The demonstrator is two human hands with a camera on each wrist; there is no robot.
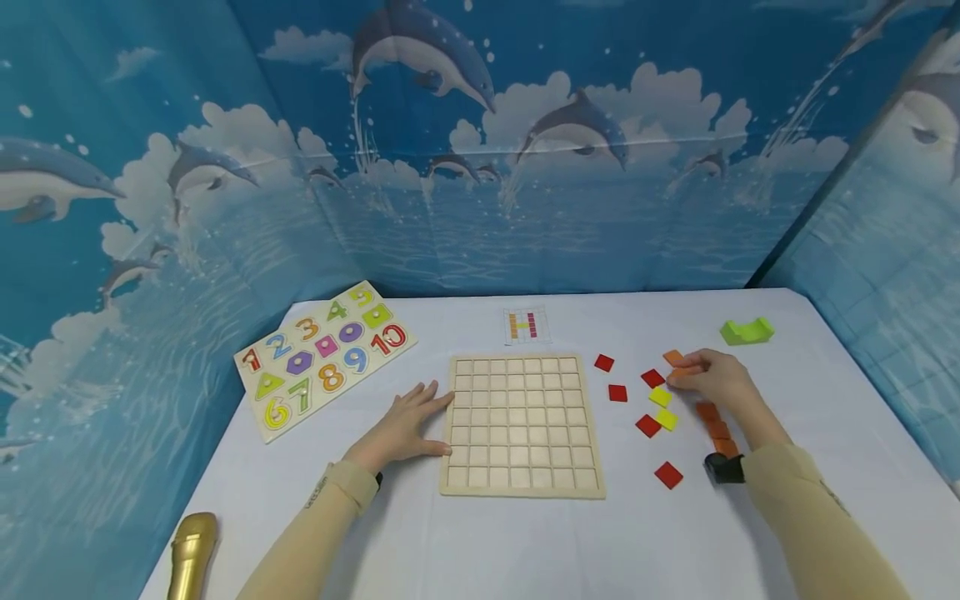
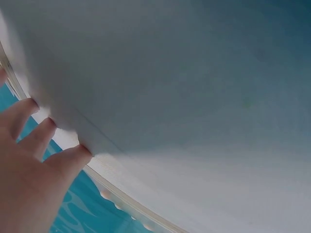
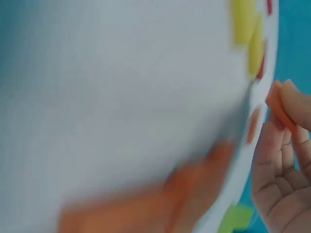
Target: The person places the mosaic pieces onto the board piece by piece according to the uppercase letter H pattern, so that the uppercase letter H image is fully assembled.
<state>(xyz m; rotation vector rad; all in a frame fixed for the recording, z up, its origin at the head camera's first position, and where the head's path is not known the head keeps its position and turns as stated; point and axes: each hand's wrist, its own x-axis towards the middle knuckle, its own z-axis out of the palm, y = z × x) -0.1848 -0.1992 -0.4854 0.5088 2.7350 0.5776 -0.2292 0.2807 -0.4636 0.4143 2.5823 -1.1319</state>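
My right hand [image 1: 712, 379] pinches an orange square tile [image 3: 278, 104] between thumb and fingers, over the right side of the table. Another orange tile [image 1: 673, 357] lies just beyond the fingertips, and a row of orange tiles [image 1: 717, 430] runs beneath the wrist. Left of that hand lie yellow tiles [image 1: 661, 397] and several red tiles [image 1: 668, 475]. A pale wooden grid board [image 1: 519, 425] with bare square cells sits mid-table. My left hand [image 1: 405, 427] rests with spread fingers at the board's left edge, thumb and fingertips touching the rim.
Behind the board lies a small pattern card [image 1: 527, 325] showing orange, yellow and red squares. A number-and-shape puzzle board [image 1: 322, 358] is at the back left, a gold microphone [image 1: 192, 554] at the front left. A green curved block [image 1: 747, 332] stands at the back right.
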